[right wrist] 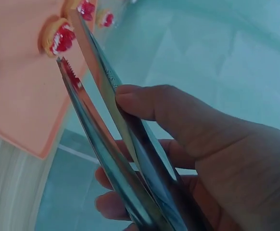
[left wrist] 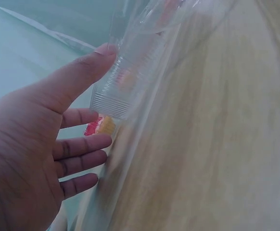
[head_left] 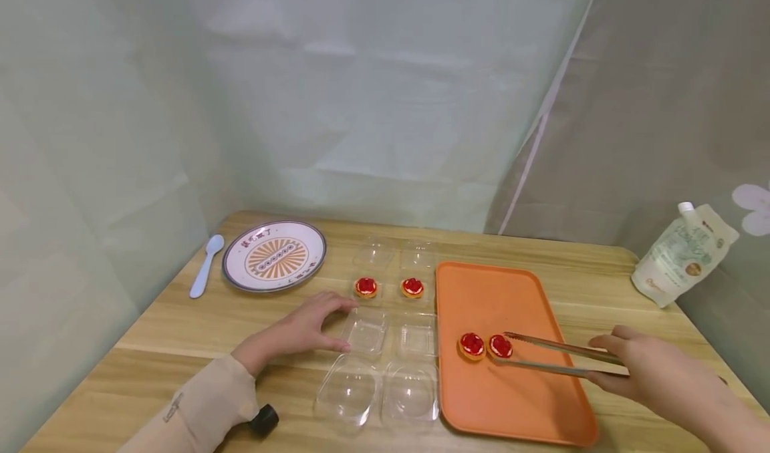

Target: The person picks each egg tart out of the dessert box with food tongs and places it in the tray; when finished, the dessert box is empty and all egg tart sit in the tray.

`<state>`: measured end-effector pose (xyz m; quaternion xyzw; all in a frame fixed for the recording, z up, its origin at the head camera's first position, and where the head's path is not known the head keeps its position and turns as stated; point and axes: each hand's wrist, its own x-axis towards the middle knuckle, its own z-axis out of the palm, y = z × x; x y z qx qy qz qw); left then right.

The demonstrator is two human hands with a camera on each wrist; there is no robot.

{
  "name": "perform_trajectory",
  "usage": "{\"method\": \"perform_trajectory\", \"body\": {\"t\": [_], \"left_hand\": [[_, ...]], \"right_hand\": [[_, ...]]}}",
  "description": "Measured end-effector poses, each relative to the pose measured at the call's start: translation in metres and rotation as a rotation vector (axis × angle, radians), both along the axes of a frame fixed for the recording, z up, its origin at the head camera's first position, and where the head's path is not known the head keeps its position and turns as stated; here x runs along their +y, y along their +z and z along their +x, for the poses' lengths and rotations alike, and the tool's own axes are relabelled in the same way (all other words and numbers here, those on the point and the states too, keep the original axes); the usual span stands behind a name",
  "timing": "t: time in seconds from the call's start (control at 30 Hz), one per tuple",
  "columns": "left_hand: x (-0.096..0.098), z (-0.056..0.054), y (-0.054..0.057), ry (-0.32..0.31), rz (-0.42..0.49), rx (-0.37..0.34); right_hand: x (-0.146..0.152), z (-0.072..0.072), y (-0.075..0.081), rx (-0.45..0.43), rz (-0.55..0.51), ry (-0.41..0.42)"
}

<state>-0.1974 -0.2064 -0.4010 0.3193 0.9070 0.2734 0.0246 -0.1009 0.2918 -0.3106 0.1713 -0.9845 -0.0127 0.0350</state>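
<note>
My right hand [head_left: 662, 373] holds a pair of metal tongs [right wrist: 99, 120], thumb on one arm and fingers against the other. The tong tips stand apart at the right one of two small red-topped tarts [head_left: 500, 347] on the orange tray [head_left: 499, 399]. The other tart [head_left: 472, 346] lies just left of it. My left hand [head_left: 303, 323] is at the left side of a clear plastic box [head_left: 365, 333], thumb and fingers extended and spread; its thumb seems to touch the plastic in the left wrist view. Two more tarts [head_left: 365, 287] sit in the clear boxes behind.
Open clear lids [head_left: 349, 393] lie toward the front edge. At the back left are a patterned plate [head_left: 309, 239] and a light blue spoon [head_left: 204, 269]. A spouted pouch [head_left: 686, 256] stands at the back right. Cloth [head_left: 373, 105] hangs behind the wooden table [head_left: 174, 339].
</note>
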Motion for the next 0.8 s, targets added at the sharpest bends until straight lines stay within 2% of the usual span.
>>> {"method": "perform_trajectory", "body": {"t": [0.23,0.4,0.53,0.67,0.8], "left_hand": [[0.000,0.002,0.005,0.000,0.001,-0.002],[0.004,0.001,0.014,0.001,-0.006,0.038],[0.007,0.000,0.023,0.004,-0.002,0.043],[0.010,-0.006,0.034,-0.007,-0.013,0.079],[0.017,-0.016,0.047,-0.023,-0.039,0.112]], "right_hand": [[0.012,0.002,-0.002,0.031,-0.115,0.000],[0.012,-0.003,-0.007,-0.001,-0.214,0.022],[0.006,-0.008,-0.007,0.034,-0.260,0.062],[-0.004,-0.016,0.000,0.072,-0.277,0.111],[-0.016,-0.024,0.009,0.054,-0.270,0.139]]}}
